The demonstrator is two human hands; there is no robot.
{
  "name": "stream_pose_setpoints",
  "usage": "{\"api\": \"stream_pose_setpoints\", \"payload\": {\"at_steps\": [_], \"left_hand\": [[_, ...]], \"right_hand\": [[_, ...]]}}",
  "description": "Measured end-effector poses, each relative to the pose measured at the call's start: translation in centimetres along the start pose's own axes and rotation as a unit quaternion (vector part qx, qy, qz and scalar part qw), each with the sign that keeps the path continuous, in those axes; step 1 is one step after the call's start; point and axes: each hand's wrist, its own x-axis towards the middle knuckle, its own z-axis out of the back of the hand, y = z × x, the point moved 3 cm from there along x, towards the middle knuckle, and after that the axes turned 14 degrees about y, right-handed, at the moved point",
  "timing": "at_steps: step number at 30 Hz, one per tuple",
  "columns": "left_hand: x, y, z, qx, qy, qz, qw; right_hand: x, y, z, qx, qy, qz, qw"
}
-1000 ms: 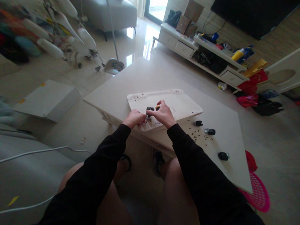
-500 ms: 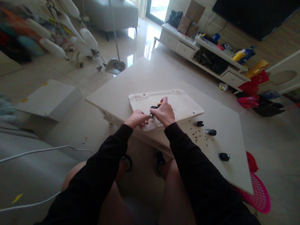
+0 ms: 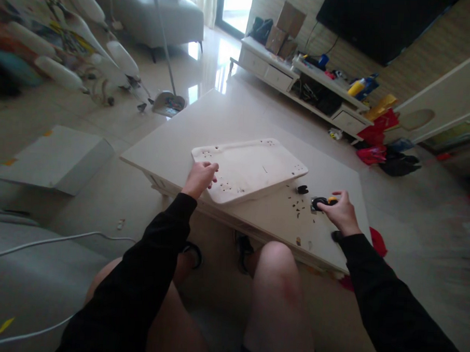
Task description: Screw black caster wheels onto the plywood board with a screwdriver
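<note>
This is a living room in a home. A big black TV [image 3: 378,21] hangs on the wall, and under it stands a long white TV cabinet [image 3: 301,80] with drawers, piled with cardboard boxes [image 3: 286,25], bottles and other bits. A grey sofa [image 3: 156,11] sits at the far end near a bright glass door [image 3: 235,2]. In the middle is a low cream coffee table [image 3: 229,118] on a shiny tiled floor [image 3: 104,134]. Bags and red things [image 3: 372,145] lie on the floor by the wall. A mop or broom [image 3: 164,90] stands close to the table.
</note>
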Motion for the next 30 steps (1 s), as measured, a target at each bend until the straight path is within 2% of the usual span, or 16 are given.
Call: {"api": "stream_pose_setpoints", "payload": {"at_steps": [3,7,10,13,18,23,27,30], "left_hand": [[-0.1,-0.2,0.7,-0.013,-0.037,-0.03,0.999],[-0.1,-0.3,1.2,-0.029,-0.056,-0.046,0.997],[0.0,-0.4,1.1,-0.029,-0.067,-0.049,0.996],[-0.1,-0.5,0.9,-0.026,-0.08,-0.056,0.995],[0.0,-0.1,1.0,-0.017,-0.084,-0.072,0.994],[0.2,0.6,1.9,-0.006,-0.089,-0.052,0.995],[0.4,1.3,3.1,-0.024,-0.119,-0.01,0.993],[0.4,2.2,3.9,-0.066,-0.152,0.032,0.986]], "right_hand": [[-0.3,-5.5,-0.4,-0.025,0.009,-0.031,0.999],[-1.4,-11.6,-0.5,-0.047,0.013,-0.067,0.997],[-2.3,-14.9,-0.1,-0.058,0.013,-0.093,0.994],[-2.6,-16.9,-0.3,-0.064,0.014,-0.119,0.991],[-1.4,-17.2,-2.3,-0.062,0.026,-0.121,0.99],[0.7,-16.1,-4.4,-0.063,0.037,-0.104,0.992],[1.3,-14.6,-4.4,-0.063,0.018,-0.092,0.994],[0.9,-12.3,-3.7,-0.06,0.013,-0.051,0.997]]}}
